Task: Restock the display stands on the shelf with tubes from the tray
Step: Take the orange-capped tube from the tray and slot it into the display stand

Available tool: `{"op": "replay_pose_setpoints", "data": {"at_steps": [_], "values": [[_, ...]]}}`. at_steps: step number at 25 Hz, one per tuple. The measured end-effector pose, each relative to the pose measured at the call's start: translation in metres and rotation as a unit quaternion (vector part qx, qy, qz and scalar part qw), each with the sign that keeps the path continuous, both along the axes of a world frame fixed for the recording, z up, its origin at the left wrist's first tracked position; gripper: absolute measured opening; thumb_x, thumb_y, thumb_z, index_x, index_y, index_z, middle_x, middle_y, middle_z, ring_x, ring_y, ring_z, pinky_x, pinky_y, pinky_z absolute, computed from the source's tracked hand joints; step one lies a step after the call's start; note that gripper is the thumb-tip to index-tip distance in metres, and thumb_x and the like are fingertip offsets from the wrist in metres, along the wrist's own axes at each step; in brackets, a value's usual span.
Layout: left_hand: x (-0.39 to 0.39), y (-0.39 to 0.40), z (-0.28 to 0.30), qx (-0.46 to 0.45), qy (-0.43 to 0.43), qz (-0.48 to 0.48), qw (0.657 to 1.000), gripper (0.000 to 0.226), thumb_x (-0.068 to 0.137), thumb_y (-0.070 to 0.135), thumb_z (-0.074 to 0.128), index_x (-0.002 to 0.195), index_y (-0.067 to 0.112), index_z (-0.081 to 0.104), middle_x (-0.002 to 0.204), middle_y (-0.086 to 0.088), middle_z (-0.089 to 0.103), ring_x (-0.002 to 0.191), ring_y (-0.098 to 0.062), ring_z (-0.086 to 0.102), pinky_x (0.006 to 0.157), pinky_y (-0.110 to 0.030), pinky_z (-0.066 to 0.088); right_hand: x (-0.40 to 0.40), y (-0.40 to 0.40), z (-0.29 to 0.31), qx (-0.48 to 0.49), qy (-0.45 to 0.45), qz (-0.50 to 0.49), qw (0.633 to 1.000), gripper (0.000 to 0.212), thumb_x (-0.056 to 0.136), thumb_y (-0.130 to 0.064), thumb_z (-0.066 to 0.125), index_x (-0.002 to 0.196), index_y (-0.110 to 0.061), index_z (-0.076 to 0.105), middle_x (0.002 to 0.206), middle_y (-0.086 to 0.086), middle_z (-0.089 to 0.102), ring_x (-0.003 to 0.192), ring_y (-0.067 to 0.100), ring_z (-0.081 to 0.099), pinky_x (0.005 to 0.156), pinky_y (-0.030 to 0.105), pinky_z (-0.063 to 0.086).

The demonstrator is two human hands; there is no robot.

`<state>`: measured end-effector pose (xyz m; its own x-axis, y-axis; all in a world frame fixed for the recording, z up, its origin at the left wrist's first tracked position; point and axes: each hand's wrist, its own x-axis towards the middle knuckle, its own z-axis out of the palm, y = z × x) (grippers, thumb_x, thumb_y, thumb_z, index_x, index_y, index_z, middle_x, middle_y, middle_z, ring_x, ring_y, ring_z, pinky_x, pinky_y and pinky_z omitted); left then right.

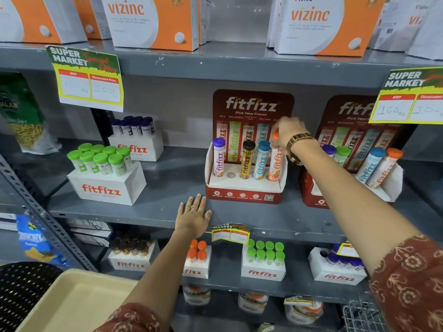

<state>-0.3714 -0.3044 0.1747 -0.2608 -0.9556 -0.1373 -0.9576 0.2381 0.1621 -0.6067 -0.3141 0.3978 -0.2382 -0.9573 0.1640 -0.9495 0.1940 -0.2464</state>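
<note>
A grey metal shelf [148, 212] is carrying a red Fitfizz display stand [244, 197], with a beige tray [79, 298] sitting below left. The left hand [193, 218] is lying flat and empty on the shelf edge. The right hand [288, 133] is pinching the orange-capped tube [275, 164] standing in the stand's rightmost hole.

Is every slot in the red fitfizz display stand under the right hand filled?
No: the red fitfizz display stand has an empty round slot between its purple-capped tube and black-capped tube.

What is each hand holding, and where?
The right hand pinches the orange-capped tube by its cap. The left hand holds nothing, flat on the shelf.
</note>
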Motion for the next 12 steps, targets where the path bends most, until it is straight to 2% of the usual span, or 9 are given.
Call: {"op": "replay_pose_setpoints", "data": {"at_steps": [12], "values": [[-0.001, 0.001, 0.0, -0.006, 0.003, 0.004, 1.0, 0.056, 0.1, 0.042, 0.013, 0.149, 0.018, -0.002, 0.16, -0.002, -0.004, 0.147, -0.024, -0.006, 0.119, -0.042, -0.005, -0.015, -0.015, -0.023, -0.016, -0.012, -0.018, 1.0, 0.048, 0.083, -0.012, 0.068, 0.126, -0.001, 0.048, 0.128, 0.023, 0.049, 0.119, 0.039, 0.048, 0.098, 0.043, 0.045]]}}
